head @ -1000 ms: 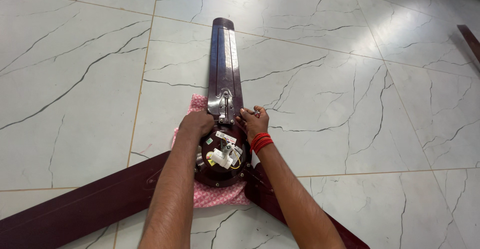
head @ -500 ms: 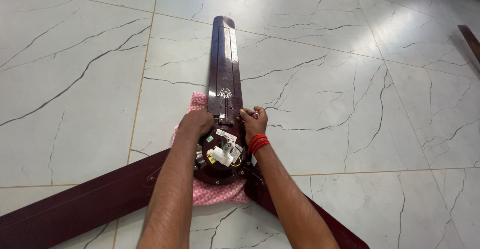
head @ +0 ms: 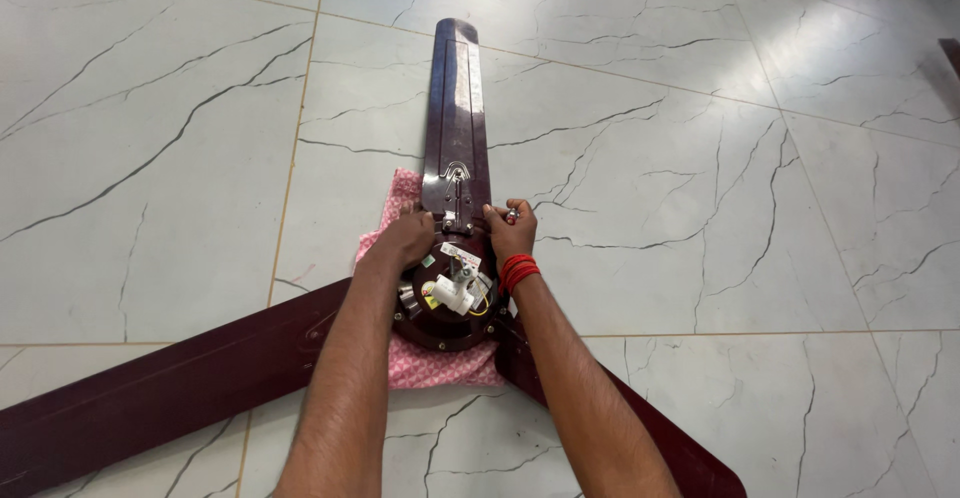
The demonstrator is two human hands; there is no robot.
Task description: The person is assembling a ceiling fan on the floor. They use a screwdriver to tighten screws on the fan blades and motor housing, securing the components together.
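On the white marble-patterned floor tiles (head: 700, 158) lies a dismantled ceiling fan, its three dark maroon blades radiating from a central hub. Far blade (head: 457, 108): runs straight away from the viewer, with a pale glossy streak along its length and a silver ornamental bracket at its root. Left blade (head: 170, 388): extends toward the lower left corner. Right blade (head: 640, 418): extends toward the lower right, partly covered by the right forearm. Pink patterned cloth (head: 440, 366): spread under the hub, showing at its near edge and beside the far blade's root. Motor hub (head: 445, 303): round, dark maroon, open side up, with a white plastic component, yellow wiring and a small white rectangular label tilted at its far edge. Left hand (head: 405, 240): palm down, fingers curled and pressed together on the hub's far left rim, just beside the blade root. Right hand (head: 510, 230): fingers bunched on the right edge of the blade root, pinching a small silvery object too small to identify; red thread bands (head: 519, 272) circle the wrist. Both forearms reach forward, roughly parallel, on either side of the hub.
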